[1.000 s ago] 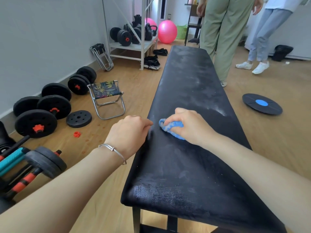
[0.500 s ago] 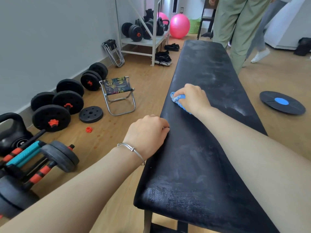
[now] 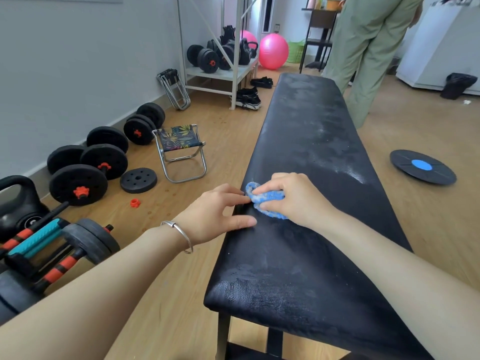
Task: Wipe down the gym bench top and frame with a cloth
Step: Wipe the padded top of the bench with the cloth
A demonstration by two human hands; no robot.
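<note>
Gripping nubby blue cloth [image 3: 267, 200], vinyl bench [image 3: 311, 141]

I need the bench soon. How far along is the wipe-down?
Early. The right hand presses the cloth on the bench top's left edge while the left hand braces beside it. The far half still looks chalky, the near end smeared. The frame looks untouched.

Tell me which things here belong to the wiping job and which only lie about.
Job:
- bench
- cloth, held by the right hand
- left hand, on the bench's left edge

Lying about:
- dumbbells
- loose plate
- stool
- balance board
- pink ball
- shoes
</note>
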